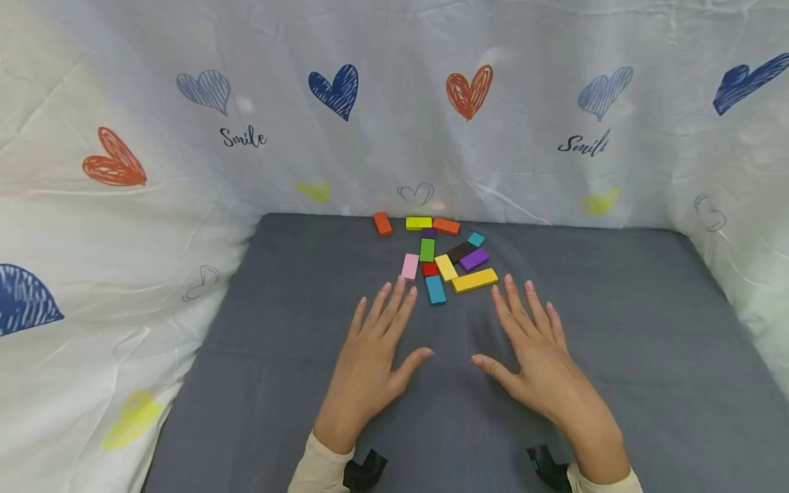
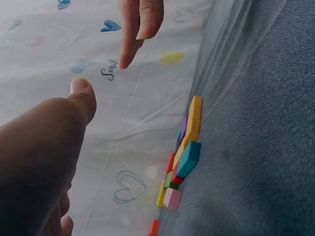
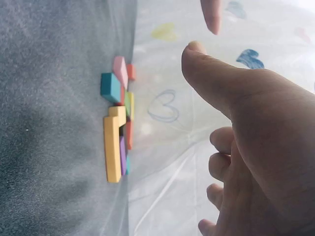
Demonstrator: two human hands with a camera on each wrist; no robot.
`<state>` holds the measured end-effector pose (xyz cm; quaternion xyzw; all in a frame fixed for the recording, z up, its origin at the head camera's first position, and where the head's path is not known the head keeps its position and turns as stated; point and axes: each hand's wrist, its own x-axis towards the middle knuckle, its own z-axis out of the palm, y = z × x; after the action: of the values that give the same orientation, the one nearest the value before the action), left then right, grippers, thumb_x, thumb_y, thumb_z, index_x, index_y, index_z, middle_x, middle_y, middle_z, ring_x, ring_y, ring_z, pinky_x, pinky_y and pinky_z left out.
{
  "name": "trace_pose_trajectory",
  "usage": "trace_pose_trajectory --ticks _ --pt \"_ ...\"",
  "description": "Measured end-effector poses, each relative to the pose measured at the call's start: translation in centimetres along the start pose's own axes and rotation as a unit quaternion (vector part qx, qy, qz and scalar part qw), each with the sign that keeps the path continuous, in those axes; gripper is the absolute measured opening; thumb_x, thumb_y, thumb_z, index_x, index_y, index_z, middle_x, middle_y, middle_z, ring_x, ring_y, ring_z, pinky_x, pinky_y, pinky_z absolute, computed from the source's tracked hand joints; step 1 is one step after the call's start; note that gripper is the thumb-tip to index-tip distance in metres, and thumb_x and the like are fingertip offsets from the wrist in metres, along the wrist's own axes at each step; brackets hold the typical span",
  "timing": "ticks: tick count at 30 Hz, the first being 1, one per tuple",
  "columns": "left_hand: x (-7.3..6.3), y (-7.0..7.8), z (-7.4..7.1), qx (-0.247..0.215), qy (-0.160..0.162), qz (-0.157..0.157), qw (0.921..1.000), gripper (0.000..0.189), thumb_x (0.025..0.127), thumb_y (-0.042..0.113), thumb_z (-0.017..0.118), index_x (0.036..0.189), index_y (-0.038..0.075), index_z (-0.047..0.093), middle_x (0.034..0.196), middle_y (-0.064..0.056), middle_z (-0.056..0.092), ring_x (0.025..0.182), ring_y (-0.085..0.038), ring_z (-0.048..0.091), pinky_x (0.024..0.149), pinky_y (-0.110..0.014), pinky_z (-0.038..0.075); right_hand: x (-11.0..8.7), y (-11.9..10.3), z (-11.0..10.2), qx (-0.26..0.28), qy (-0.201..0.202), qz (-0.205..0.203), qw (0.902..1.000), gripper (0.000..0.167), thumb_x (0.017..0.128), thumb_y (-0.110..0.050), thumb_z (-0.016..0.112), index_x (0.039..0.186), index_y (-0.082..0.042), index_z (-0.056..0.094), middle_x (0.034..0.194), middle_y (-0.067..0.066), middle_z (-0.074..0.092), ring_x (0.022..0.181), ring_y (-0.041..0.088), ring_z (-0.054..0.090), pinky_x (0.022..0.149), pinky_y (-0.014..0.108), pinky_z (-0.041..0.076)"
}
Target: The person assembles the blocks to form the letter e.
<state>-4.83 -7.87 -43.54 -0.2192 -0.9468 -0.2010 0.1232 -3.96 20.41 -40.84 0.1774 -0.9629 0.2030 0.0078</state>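
Both hands are held out with fingers spread and nothing in them. In the head view the left hand (image 1: 370, 366) is nearest the pink block (image 1: 409, 266), its fingertips overlapping that block's lower edge. The right hand (image 1: 542, 359) points toward the long yellow block (image 1: 474, 281), fingertips just right of it. Between the hands' fingertips lies a blue block (image 1: 435, 290). Behind it are a red block (image 1: 429, 270), a pale yellow block (image 1: 446, 268), a green block (image 1: 427, 250), a black block (image 1: 461, 252) and a purple block (image 1: 474, 259). Both wrist views show the thumbs away from the blocks.
Near the far edge of the grey cloth-covered table (image 1: 277, 411) lie a yellow block (image 1: 418, 223), two orange blocks (image 1: 383, 224), a small dark purple block (image 1: 428, 233) and a small teal block (image 1: 476, 239). A white curtain (image 1: 394, 150) with printed hearts hangs behind and to the sides.
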Motion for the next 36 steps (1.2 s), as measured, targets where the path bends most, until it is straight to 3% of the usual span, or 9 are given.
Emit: trace_pose_trajectory --ticks 7,10,12,17,22,26,29,32,36 --pt "0.1 0.2 0.5 0.002 -0.015 -0.004 0.9999 0.087 0.102 0.065 0.057 0.17 0.024 0.023 0.177 0.004 0.016 0.163 -0.02 0.017 0.129 -0.054 0.018 0.9 0.7 0.2 0.009 -0.021 0.004 0.9997 0.102 0.099 -0.059 0.067 0.171 -0.013 0.011 0.178 0.01 0.001 0.164 0.035 -0.006 0.126 0.064 -0.003" --pt "0.3 0.1 0.6 -0.01 -0.015 -0.009 0.9998 0.081 0.102 0.059 0.062 0.167 0.022 0.034 0.172 0.001 0.032 0.158 -0.022 0.033 0.122 -0.053 0.034 1.4 0.8 0.0 0.005 -0.016 0.01 0.9998 0.096 0.1 -0.053 0.07 0.169 -0.009 0.021 0.176 0.014 0.015 0.163 0.039 0.006 0.125 0.067 0.005" --pt "0.7 0.1 0.7 -0.013 -0.016 -0.012 0.9997 0.074 0.102 0.053 0.067 0.164 0.022 0.042 0.164 -0.001 0.047 0.148 -0.023 0.05 0.112 -0.051 0.048 1.9 1.0 -0.1 -0.003 -0.001 0.011 0.9999 0.087 0.099 -0.046 0.073 0.166 -0.006 0.033 0.17 0.017 0.033 0.159 0.043 0.023 0.123 0.068 0.016" --pt "3.0 0.0 0.9 0.024 -0.034 -0.022 0.9989 0.058 0.101 0.046 0.071 0.154 0.023 0.058 0.135 -0.004 0.071 0.109 -0.022 0.073 0.083 -0.042 0.063 3.2 1.5 -0.4 -0.018 0.045 0.018 0.9987 0.062 0.1 -0.033 0.076 0.152 -0.005 0.056 0.139 0.022 0.067 0.125 0.044 0.065 0.101 0.063 0.05" --pt "6.0 -0.1 2.3 0.047 -0.052 -0.052 0.9962 0.049 0.101 0.046 0.071 0.138 0.014 0.068 0.113 -0.005 0.075 0.085 -0.019 0.071 0.068 -0.036 0.062 5.1 2.5 -0.2 -0.009 0.065 0.008 0.9978 0.049 0.1 -0.023 0.076 0.144 -0.003 0.064 0.119 0.018 0.076 0.093 0.036 0.075 0.074 0.053 0.059" --pt "7.8 -0.3 3.9 0.054 -0.071 -0.094 0.9915 0.048 0.1 0.05 0.07 0.121 0.007 0.071 0.096 -0.006 0.072 0.073 -0.019 0.067 0.061 -0.035 0.06 7.1 3.3 0.3 -0.005 0.056 -0.01 0.9984 0.044 0.098 -0.015 0.078 0.138 -0.001 0.067 0.122 0.019 0.075 0.102 0.037 0.074 0.085 0.054 0.059" --pt "8.7 -0.1 4.9 0.084 -0.093 -0.117 0.9851 0.058 0.098 0.059 0.068 0.119 0.004 0.07 0.092 -0.007 0.07 0.07 -0.02 0.066 0.061 -0.036 0.06 8.5 3.8 0.8 -0.01 0.031 -0.016 0.9993 0.045 0.097 -0.013 0.079 0.139 -0.001 0.066 0.129 0.02 0.072 0.116 0.039 0.07 0.097 0.056 0.055" --pt "9.4 0.2 5.7 0.113 -0.106 -0.117 0.981 0.065 0.097 0.066 0.064 0.122 0.006 0.071 0.095 -0.008 0.07 0.072 -0.021 0.067 0.064 -0.038 0.061 9.5 4.2 1.4 -0.019 0.008 -0.022 0.9996 0.048 0.096 -0.012 0.08 0.141 -0.002 0.065 0.132 0.019 0.07 0.119 0.038 0.068 0.101 0.056 0.054" --pt "10.3 0.8 6.4 0.139 -0.11 -0.093 0.9797 0.058 0.098 0.064 0.065 0.132 0.019 0.073 0.105 -0.006 0.073 0.08 -0.023 0.071 0.068 -0.04 0.061 10.6 4.8 2.1 -0.03 0.003 -0.039 0.9988 0.048 0.093 -0.01 0.083 0.138 -0.002 0.067 0.13 0.018 0.07 0.117 0.036 0.068 0.101 0.054 0.054"
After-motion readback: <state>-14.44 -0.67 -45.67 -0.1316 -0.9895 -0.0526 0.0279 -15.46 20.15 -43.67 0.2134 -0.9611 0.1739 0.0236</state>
